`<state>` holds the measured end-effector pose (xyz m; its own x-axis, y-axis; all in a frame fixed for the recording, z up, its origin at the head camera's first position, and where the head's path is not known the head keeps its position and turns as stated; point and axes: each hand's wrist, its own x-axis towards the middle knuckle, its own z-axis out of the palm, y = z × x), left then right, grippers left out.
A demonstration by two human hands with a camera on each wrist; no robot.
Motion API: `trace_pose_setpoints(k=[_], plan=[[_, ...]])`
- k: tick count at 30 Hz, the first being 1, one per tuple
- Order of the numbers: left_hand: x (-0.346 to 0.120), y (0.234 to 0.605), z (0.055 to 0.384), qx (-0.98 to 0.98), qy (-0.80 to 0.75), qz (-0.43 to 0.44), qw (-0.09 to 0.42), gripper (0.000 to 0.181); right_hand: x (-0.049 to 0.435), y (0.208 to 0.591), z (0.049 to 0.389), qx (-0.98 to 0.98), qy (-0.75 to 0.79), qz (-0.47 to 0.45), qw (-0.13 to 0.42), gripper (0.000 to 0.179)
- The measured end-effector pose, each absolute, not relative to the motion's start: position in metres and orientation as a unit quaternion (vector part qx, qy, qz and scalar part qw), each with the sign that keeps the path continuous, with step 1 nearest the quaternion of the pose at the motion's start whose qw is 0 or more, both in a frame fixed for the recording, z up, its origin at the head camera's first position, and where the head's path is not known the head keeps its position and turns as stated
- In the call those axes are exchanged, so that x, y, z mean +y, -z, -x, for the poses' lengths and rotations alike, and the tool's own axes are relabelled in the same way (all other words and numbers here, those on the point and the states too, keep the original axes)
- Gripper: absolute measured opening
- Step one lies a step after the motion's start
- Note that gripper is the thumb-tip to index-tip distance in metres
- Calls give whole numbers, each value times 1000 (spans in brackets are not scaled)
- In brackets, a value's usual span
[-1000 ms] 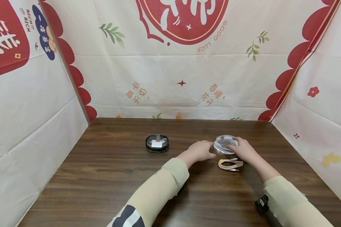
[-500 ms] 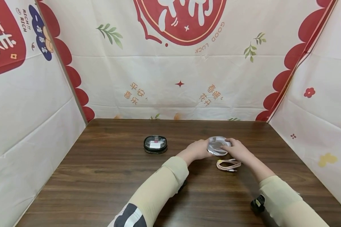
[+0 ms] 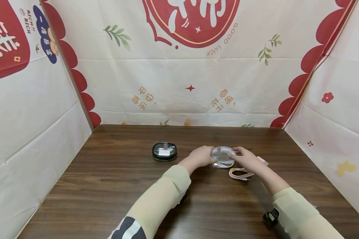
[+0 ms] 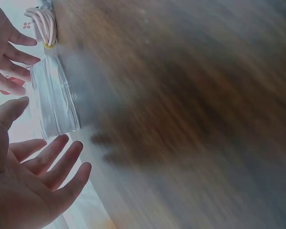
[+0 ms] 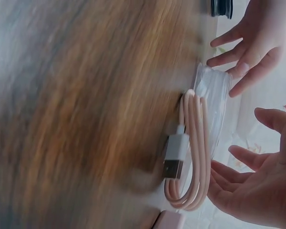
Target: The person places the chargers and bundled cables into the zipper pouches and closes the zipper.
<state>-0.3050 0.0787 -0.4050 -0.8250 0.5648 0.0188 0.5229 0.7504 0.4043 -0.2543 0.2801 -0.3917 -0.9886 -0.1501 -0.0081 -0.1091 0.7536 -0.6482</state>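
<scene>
Cloth: where it meets the far tbl edge, white printed cloth [image 3: 116, 83] stands at back & both sides; red scalloped trim at corners.
Tbl: dark wood-grain table [image 3: 107, 186], items toward far half.
Sleeves: L sleeve [image 3: 158, 199] & R sleeve [image 3: 296, 209] pale, L w/ dark/white band.
L hand: L hand [image 3: 200, 156] at L side of pack; fingers spread, loosely extended, not gripping; fingertips at pack rim, contact n/c.
R hand: R hand [image 3: 247, 160] at R side of pack; fingers extended, thumb apart, no grip seen.
Pack: clear round pack [image 3: 222, 156] betw. hands; contents unclear; on tbl or just above, can't tell.
Case: black oval case [image 3: 164, 152], clear top, white label; L of L hand, apart.
Cable: pink coiled cable [image 5: 196, 143], nearer person than pack & slightly R; metal-tipped plug [image 5: 175, 155].
Block: pink block [image 5: 169, 220] beside cable, part hidden by R forearm in head view.
Tie: yellow tie [image 4: 48, 46] on cable.
</scene>
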Motion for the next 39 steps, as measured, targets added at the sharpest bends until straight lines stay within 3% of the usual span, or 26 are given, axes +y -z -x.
trace_pose_setpoints(k=[9,20,28,39], plan=[[65,402,300,945,-180,-267,57,58,270,390,249,932,351,83,46,52],[51,399,287,957,-147,-239,72,66,254,390,238,926,358,105,56,51],[45,396,276,965,-103,-232,61,53,245,390,231,922,360,126,63,50],[36,398,266,968,-80,-231,48,66,238,390,226,914,374,134,79,50]])
